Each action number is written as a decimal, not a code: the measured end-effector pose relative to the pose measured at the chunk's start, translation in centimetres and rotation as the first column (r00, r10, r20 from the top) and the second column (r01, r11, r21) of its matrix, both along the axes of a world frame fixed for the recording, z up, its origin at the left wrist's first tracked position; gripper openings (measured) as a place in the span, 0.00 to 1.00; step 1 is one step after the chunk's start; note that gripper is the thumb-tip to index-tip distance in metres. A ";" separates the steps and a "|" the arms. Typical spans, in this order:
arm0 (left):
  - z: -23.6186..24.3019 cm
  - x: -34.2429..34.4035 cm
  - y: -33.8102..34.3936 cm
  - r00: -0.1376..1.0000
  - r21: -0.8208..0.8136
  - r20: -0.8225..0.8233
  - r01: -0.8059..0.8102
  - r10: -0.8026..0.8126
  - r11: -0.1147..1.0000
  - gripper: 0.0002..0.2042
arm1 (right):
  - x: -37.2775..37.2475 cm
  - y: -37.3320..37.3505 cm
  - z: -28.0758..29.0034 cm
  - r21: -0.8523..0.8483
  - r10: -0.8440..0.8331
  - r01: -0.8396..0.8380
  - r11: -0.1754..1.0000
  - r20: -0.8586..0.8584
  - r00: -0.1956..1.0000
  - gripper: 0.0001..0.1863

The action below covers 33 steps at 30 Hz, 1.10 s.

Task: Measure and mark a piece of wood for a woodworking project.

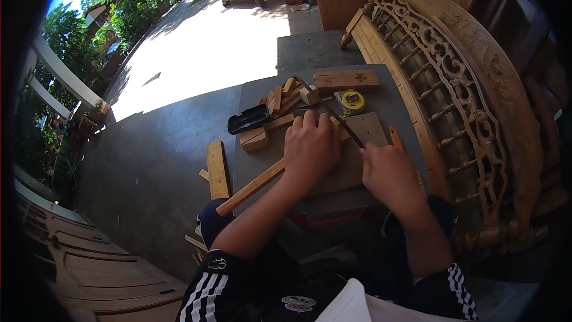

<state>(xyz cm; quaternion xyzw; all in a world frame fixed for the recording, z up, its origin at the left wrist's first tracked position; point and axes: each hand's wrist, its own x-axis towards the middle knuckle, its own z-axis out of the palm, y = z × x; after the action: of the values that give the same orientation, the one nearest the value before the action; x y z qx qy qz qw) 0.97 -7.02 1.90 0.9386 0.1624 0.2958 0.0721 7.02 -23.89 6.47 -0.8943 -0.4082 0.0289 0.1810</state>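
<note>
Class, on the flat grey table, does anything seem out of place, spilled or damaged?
Nothing looks plainly spilled or damaged. The slim light-brown wooden offcuts beyond the bare left hand look untidy: they lie heaped at mixed angles on the grey table.

L grip (311,146) on wood strip (256,183); R grip (390,170) w/ dk tool (350,133).

A slim dark tool (351,134) slants across a wooden strip (256,185).

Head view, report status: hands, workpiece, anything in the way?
Left hand holding long wooden strip. Right hand gripping dark slender tool, crossing strip's far end; contact unclear. Wood pieces, yellow tape measure near tool, possibly in the way.
</note>
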 end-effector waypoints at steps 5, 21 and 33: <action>-0.6 0.1 -0.5 0.999 -0.043 0.039 -0.006 0.008 0.999 0.11 | -1.3 -2.3 1.3 -0.083 -0.040 0.038 0.996 -0.029 0.999 0.15; -1.1 0.6 -0.1 0.998 0.002 0.059 -0.034 0.034 0.999 0.09 | 0.4 -0.3 0.2 -0.005 0.050 -0.050 0.999 0.053 0.997 0.14; -1.2 0.1 -0.6 0.999 -0.014 0.038 -0.005 0.005 1.000 0.10 | -0.9 -3.0 1.1 -0.037 0.071 -0.071 0.997 -0.001 0.997 0.14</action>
<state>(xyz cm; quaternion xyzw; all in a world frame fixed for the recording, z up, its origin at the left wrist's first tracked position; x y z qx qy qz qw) 1.07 -7.60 0.75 0.9318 0.1655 0.3126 0.0811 6.16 -26.94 7.61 -0.8825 -0.4391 0.0427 0.1630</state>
